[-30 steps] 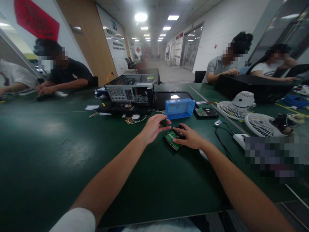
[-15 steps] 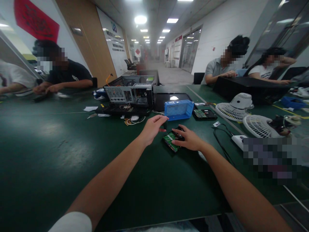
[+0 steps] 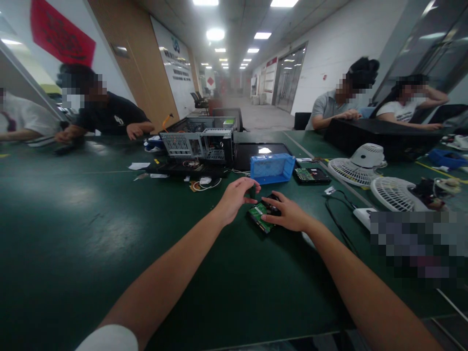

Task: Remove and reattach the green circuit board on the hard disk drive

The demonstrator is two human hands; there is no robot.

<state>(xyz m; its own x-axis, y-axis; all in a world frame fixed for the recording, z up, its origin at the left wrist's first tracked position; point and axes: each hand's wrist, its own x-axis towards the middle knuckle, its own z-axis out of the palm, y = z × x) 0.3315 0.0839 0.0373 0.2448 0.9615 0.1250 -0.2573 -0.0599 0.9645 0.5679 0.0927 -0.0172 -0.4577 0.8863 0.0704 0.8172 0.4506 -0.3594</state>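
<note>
Now, in the head view, the left hand (image 3: 237,197) has dipped and curled in since half a second ago, fingers closed about a small dark thing (image 3: 252,190) that I cannot identify, just beside the hard drive (image 3: 260,218); the right hand (image 3: 288,214) stays clamped over that drive, which lies circuit board up on the green worktop (image 3: 109,234), unshifted, in front of the blue bin (image 3: 272,168); by my judgement the drive is pinned steady while the left hand works at its far-left corner; a second drive (image 3: 311,174) lies beyond, apart.
</note>
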